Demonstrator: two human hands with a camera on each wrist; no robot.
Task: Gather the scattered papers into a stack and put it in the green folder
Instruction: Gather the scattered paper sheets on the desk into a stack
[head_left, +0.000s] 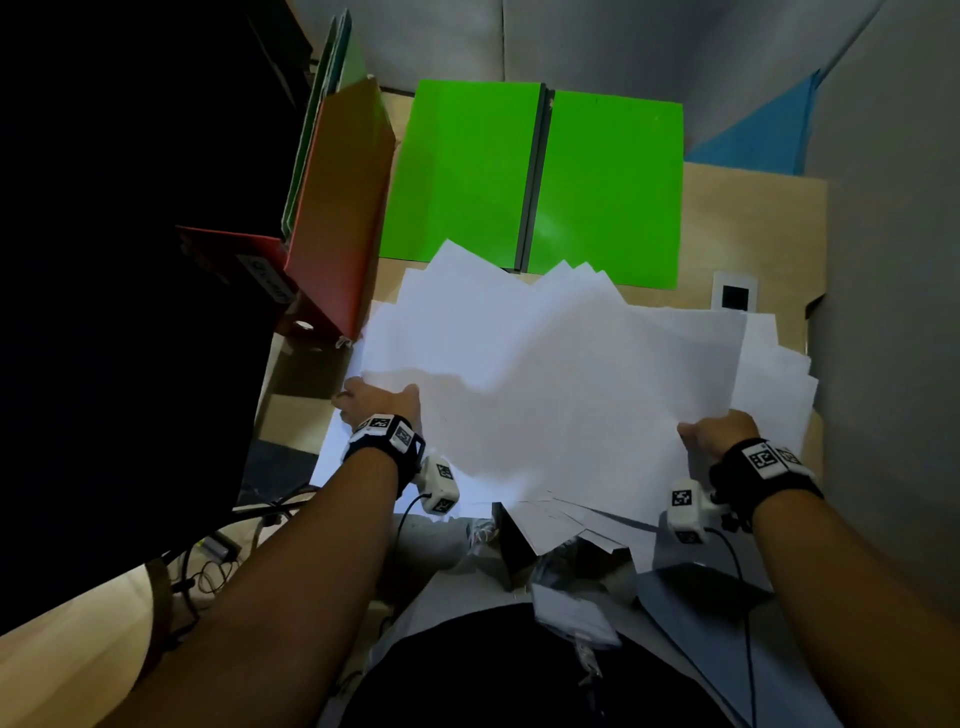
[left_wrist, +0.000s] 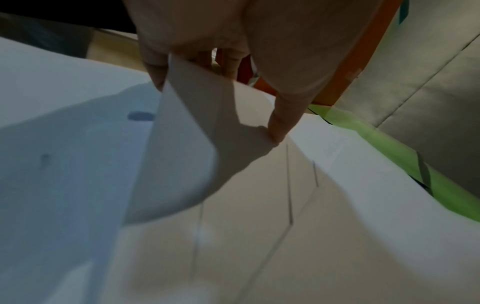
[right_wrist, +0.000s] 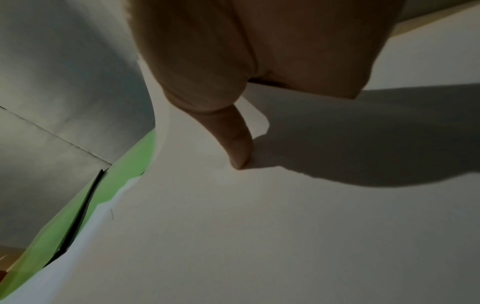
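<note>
Several white papers (head_left: 550, 374) lie fanned out in a loose pile on the desk, their far corners overlapping the open green folder (head_left: 462, 171). My left hand (head_left: 382, 402) grips the pile's left edge; in the left wrist view my thumb (left_wrist: 281, 125) presses on top while a sheet (left_wrist: 197, 144) curls up between the fingers. My right hand (head_left: 719, 431) holds the pile's right edge, thumb (right_wrist: 240, 148) pressed on the top sheet (right_wrist: 285, 226), the other fingers hidden beneath. The green folder (left_wrist: 389, 144) (right_wrist: 78, 205) shows beyond the paper in both wrist views.
An orange-red binder (head_left: 337, 208) stands upright left of the folder, with more folders behind it. A small white card with a black square (head_left: 735, 296) lies on the wooden desk (head_left: 753, 228) to the right. Grey partition walls (head_left: 893, 260) close in the back and right.
</note>
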